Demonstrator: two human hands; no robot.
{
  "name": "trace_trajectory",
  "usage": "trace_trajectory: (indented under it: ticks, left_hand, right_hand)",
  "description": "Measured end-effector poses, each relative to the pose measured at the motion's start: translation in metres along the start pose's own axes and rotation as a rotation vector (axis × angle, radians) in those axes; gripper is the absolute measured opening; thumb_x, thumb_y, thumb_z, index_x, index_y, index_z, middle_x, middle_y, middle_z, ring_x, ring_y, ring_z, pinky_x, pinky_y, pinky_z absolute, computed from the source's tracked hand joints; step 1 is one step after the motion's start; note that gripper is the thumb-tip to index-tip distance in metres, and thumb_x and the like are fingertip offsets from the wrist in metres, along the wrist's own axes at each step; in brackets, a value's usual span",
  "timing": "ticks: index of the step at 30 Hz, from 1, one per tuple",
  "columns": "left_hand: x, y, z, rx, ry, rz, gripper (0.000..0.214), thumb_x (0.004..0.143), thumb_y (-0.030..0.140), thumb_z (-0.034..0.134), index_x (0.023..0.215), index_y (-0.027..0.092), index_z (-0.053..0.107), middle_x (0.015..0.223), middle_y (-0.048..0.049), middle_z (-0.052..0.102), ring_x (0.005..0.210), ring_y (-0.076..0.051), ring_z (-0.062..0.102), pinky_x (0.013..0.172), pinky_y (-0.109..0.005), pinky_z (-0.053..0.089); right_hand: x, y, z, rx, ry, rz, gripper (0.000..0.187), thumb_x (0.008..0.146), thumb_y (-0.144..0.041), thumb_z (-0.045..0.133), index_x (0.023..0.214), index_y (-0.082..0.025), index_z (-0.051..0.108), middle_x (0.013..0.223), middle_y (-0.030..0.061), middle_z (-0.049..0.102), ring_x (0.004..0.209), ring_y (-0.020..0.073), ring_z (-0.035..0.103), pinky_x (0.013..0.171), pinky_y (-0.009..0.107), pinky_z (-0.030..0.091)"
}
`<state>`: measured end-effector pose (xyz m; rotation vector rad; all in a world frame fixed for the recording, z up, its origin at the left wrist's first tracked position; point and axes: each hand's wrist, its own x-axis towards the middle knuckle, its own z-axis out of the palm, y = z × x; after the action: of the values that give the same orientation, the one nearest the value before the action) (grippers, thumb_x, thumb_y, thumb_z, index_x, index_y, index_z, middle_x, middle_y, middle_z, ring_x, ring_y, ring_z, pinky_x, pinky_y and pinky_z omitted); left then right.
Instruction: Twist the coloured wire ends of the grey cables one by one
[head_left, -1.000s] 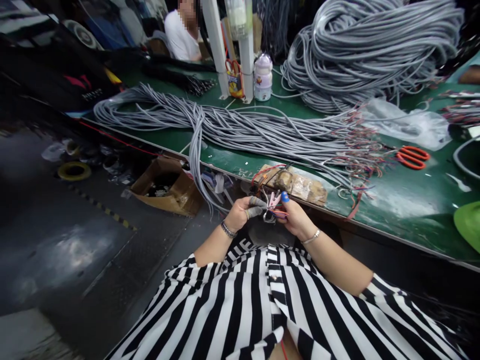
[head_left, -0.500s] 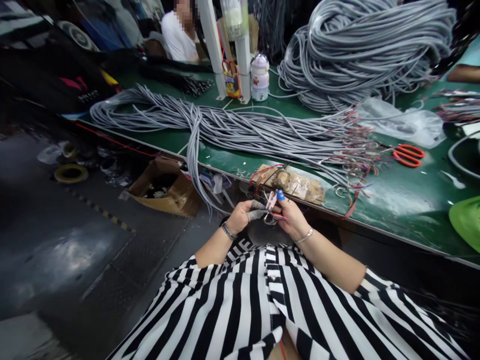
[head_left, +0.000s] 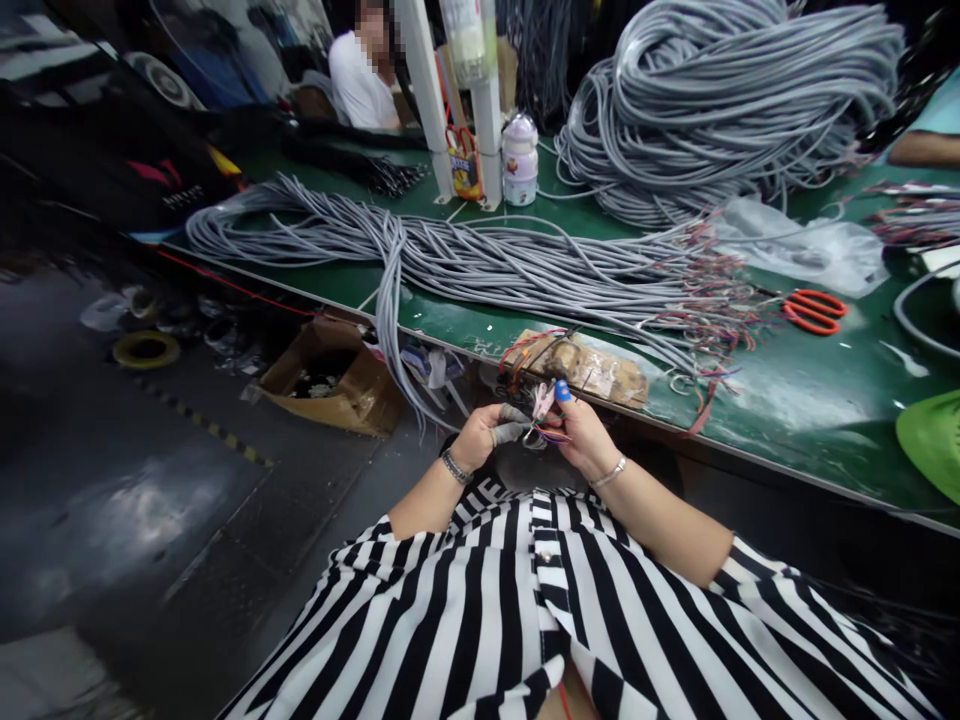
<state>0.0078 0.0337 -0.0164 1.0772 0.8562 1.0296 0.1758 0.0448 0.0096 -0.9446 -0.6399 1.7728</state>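
Green table [head_left: 795, 400], one: its near edge slanted from the far left to the near right, and both hands were just off it on the near side, close before a striped shirt [head_left: 480, 600]. Wooden block [head_left: 619, 380], one: it lay along that edge just beyond the fingers, bounding the room on the far side. Grey cable bundle [head_left: 480, 255]: it stretched across the table behind the block, with some strands hanging over the edge. Orange-handled scissors [head_left: 815, 312], one pair: they lay to the right, tabletop showing between them and the near edge. Cardboard box [head_left: 330, 410], one: on the floor to the left, apart from the hands. Left hand [head_left: 484, 435], fingertips covered in grey: its fingers were pinched narrow on a grey cable end. Right hand [head_left: 589, 440], thumb capped in blue: its fingers were curled on coloured wires [head_left: 555, 435], which lay between the two hands. Pink piece [head_left: 542, 402], one: beside the right thumb, above the wires; whether gripped could not be told.
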Motion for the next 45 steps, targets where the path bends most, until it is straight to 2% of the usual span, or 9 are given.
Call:
trace_trajectory:
  ticks: [7,19,24,27,33,36,39,41,45]
  left_hand:
    - [0.001,-0.003,0.003,0.001,-0.047,-0.035,0.035,0.060,0.036,0.087,0.078,0.010,0.072,0.067,-0.0027,0.067,0.060,-0.009,0.055,0.061,-0.022,0.044]
    - [-0.007,0.003,0.003,0.027,-0.055,-0.030,0.038,0.062,0.042,0.085,0.077,0.010,0.072,0.064,-0.0035,0.067,0.057,-0.010,0.056,0.057,-0.022,0.043]
    - [-0.024,0.007,-0.002,0.065,-0.127,-0.050,0.037,0.065,0.042,0.083,0.079,0.009,0.072,0.067,-0.0057,0.068,0.060,-0.012,0.059,0.058,-0.023,0.045]
    - [-0.042,0.009,-0.005,0.065,-0.141,-0.069,0.034,0.067,0.041,0.082,0.079,0.010,0.073,0.069,-0.0062,0.068,0.061,-0.013,0.061,0.059,-0.024,0.048]
    - [-0.065,0.007,-0.012,0.155,-0.122,-0.053,0.031,0.070,0.039,0.080,0.081,0.010,0.073,0.072,-0.0065,0.068,0.065,-0.014,0.062,0.061,-0.023,0.049]
    - [-0.064,0.005,-0.013,0.213,-0.131,-0.044,0.032,0.073,0.041,0.077,0.082,0.010,0.073,0.072,-0.0065,0.068,0.065,-0.013,0.062,0.062,-0.023,0.050]
    - [-0.058,0.004,-0.011,0.264,-0.167,-0.015,0.033,0.071,0.041,0.079,0.080,0.010,0.072,0.071,-0.0053,0.067,0.063,-0.012,0.061,0.062,-0.022,0.050]
    - [-0.055,0.005,-0.009,0.268,-0.183,-0.003,0.033,0.069,0.041,0.081,0.079,0.010,0.072,0.071,-0.0047,0.067,0.064,-0.012,0.061,0.063,-0.022,0.051]
    - [-0.057,0.008,-0.009,0.232,-0.204,-0.040,0.034,0.071,0.043,0.078,0.080,0.010,0.073,0.071,-0.0059,0.068,0.064,-0.013,0.063,0.062,-0.022,0.051]
  right_hand:
    - [-0.002,-0.004,0.000,-0.016,-0.002,0.060,0.058,0.062,-0.065,0.076,0.062,-0.021,0.039,0.044,-0.0106,0.031,0.035,0.0021,0.017,0.031,0.017,0.010]
    - [0.000,0.003,-0.005,0.019,-0.003,0.087,0.060,0.059,-0.070,0.074,0.063,-0.020,0.041,0.048,-0.0097,0.035,0.038,0.0027,0.022,0.033,0.016,0.015]
    - [-0.001,0.012,-0.019,-0.032,-0.020,0.111,0.057,0.066,-0.072,0.068,0.071,-0.016,0.055,0.059,-0.0033,0.051,0.040,0.0022,0.024,0.033,0.016,0.012]
    - [-0.007,0.013,-0.029,-0.090,-0.026,0.125,0.053,0.067,-0.066,0.071,0.070,-0.015,0.058,0.058,-0.0028,0.053,0.039,0.0015,0.023,0.034,0.016,0.010]
    - [-0.024,0.003,-0.036,-0.246,-0.238,0.355,0.048,0.060,-0.055,0.080,0.064,-0.015,0.054,0.054,-0.0030,0.056,0.036,-0.0001,0.020,0.035,0.017,0.007]
    - [-0.032,0.001,-0.027,-0.399,-0.368,0.433,0.056,0.061,-0.066,0.074,0.062,-0.014,0.056,0.054,-0.0004,0.059,0.036,0.0008,0.026,0.034,0.018,0.010]
    - [-0.037,0.004,-0.013,-0.474,-0.443,0.441,0.052,0.057,-0.059,0.080,0.058,-0.014,0.054,0.048,-0.0046,0.053,0.037,0.0013,0.030,0.036,0.018,0.015]
    - [-0.039,0.008,-0.007,-0.434,-0.398,0.433,0.051,0.051,-0.051,0.086,0.055,-0.015,0.051,0.045,-0.0069,0.049,0.039,0.0020,0.033,0.038,0.018,0.019]
    - [-0.034,0.013,-0.013,-0.326,-0.175,0.317,0.045,0.050,-0.045,0.086,0.058,-0.016,0.052,0.048,-0.0060,0.051,0.042,0.0045,0.041,0.041,0.019,0.029]
